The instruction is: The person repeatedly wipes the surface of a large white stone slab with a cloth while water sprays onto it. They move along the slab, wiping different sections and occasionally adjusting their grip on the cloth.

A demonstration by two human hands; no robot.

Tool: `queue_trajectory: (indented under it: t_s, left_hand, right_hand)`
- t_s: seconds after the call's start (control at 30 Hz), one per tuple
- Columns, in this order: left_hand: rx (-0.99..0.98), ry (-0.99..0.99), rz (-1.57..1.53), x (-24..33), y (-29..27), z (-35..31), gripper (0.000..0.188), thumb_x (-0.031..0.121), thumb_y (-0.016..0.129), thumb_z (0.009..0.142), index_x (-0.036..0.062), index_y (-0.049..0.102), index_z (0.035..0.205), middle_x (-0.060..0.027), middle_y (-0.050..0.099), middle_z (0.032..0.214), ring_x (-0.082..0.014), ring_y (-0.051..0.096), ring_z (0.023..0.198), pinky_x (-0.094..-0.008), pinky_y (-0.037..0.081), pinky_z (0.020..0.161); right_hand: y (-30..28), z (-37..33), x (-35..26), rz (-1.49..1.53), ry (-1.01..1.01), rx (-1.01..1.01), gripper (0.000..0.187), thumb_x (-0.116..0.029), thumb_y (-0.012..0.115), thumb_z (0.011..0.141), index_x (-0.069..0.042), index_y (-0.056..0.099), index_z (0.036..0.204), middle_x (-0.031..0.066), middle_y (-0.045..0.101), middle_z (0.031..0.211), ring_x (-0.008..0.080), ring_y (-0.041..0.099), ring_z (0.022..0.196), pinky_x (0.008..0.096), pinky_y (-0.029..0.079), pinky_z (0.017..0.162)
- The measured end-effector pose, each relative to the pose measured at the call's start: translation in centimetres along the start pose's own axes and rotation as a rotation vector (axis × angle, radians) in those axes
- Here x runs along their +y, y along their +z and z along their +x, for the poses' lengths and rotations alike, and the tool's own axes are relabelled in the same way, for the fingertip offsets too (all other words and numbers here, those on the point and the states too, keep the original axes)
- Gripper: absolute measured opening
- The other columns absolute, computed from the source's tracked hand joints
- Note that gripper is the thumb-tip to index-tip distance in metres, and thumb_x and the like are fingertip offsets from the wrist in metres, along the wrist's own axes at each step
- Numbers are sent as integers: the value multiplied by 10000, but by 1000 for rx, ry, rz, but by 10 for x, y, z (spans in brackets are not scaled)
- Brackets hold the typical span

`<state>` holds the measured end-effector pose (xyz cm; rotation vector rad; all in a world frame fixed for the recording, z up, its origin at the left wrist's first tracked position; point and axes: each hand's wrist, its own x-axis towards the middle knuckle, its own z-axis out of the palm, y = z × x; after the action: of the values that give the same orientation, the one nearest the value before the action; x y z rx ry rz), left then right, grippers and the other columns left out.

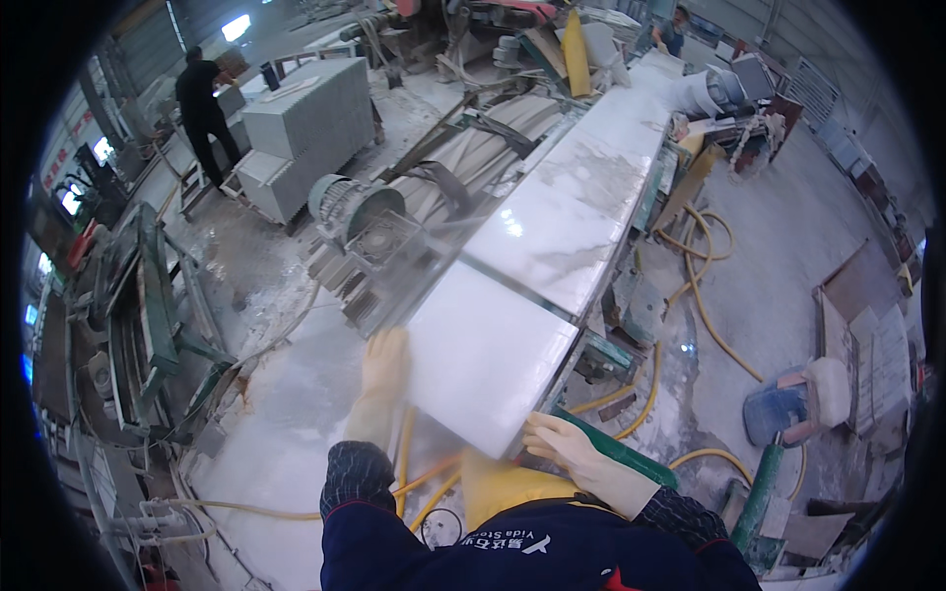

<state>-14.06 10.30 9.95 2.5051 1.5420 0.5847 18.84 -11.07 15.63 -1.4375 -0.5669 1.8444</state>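
A glossy white stone slab (488, 350) lies at the near end of a long machine bed, close in front of me. Along its left edge rests my left hand (386, 357) in a cream rubber glove, fingers together against the side. At the near right corner my right hand (557, 438), gloved alike, grips the edge with its thumb and fingers; the undersides of both grips are hidden. Beyond a narrow dark gap, a second white slab with grey-brown veins (562, 222) continues up the bed.
A motor (357, 212) stands left of the bed. Yellow hoses (705, 295) snake along the right floor, near a blue container (774, 409). Green metal frames (158, 325) stand left. One person (204, 108) works by stacked grey slabs (310, 123); another person (672, 34) is at the far end.
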Motion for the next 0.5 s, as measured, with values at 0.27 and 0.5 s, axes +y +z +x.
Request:
queue_trajectory:
  t_s: [0.27,0.5]
  left_hand:
    - [248,-243,54,-40,23,-109,398,206,533,1021,19,599,1366,-227,649,1303,-398,587,1237,-515,433,1084]
    - [712,-1010,-1388,62,122,-109,503,321,432,1087,49,453,1510,-152,619,1308,-254,586,1166,-408,495,989]
  right_hand:
    - [-10,-1,10,46,-41,-40,477,-208,585,1066,20,480,1472,188,564,1446,275,618,1250,382,533,1047]
    - [-25,17,12,120,-144,165,498,-198,594,1053,10,465,1487,193,569,1439,278,636,1219,376,538,1029]
